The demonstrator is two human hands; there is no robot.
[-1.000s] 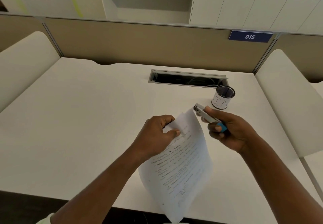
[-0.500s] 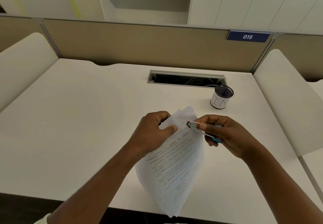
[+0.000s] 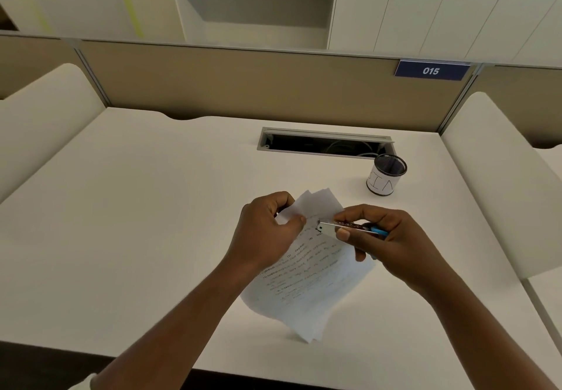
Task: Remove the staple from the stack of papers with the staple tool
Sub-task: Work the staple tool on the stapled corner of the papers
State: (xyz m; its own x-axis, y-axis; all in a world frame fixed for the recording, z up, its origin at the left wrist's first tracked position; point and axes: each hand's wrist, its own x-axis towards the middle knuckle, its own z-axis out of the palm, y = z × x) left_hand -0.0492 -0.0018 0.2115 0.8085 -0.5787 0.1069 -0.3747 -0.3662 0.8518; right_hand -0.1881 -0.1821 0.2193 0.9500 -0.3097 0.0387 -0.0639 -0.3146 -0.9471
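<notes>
Pinching papers [image 3: 307,274] corner, staple tool [image 3: 340,227] touching

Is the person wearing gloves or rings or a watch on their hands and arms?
No. The left hand and right hand are bare, with no gloves, rings or watch showing. Both forearms are uncovered. Only a bit of pale sleeve peeks in by the left arm at the bottom edge.

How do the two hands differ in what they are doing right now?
The left hand pinches the upper part of the stack of papers, holding it up off the desk; the right hand grips the staple tool. The left hand's thumb lies on the sheet; the right hand points the tool's metal tip at the paper. Both meet near the stack's top corner.
</notes>
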